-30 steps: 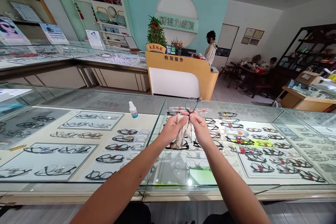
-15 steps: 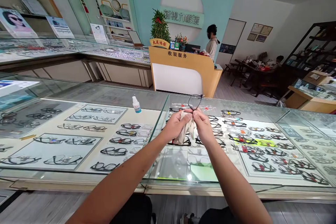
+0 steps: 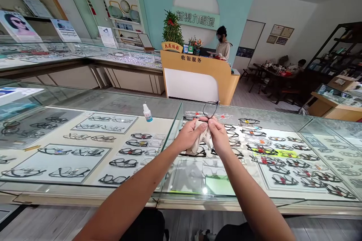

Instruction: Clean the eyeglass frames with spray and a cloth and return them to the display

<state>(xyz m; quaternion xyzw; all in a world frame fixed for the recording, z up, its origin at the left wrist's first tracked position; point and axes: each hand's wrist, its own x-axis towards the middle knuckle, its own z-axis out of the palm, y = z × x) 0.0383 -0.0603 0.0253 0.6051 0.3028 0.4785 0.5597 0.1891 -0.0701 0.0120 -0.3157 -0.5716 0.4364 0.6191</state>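
Both hands are raised over the glass counter, close together. My left hand [image 3: 190,134] is closed around a pale cloth [image 3: 198,144], which hangs down between the two hands. Its fingertips reach the lower part of a pair of dark-framed eyeglasses [image 3: 210,110]. My right hand [image 3: 219,132] pinches the same eyeglasses at the frame, one rim standing upright above the fingers. The rest of the frame is hidden by the hands and cloth. A small white spray bottle with blue liquid [image 3: 147,113] stands on the counter to the left of my hands.
Under the glass of the display counter [image 3: 175,205] lie many eyeglass frames [image 3: 124,162]. Across the aisle stands a wooden cashier desk [image 3: 195,66], with a person [image 3: 223,45] behind it. More glass cases line the left. A second person [image 3: 298,68] sits at a dark table at the right.
My hands and the eyeglasses stay almost in place, with only a slight shift of the fingers and cloth. The person behind the cashier desk has moved a little to the left.
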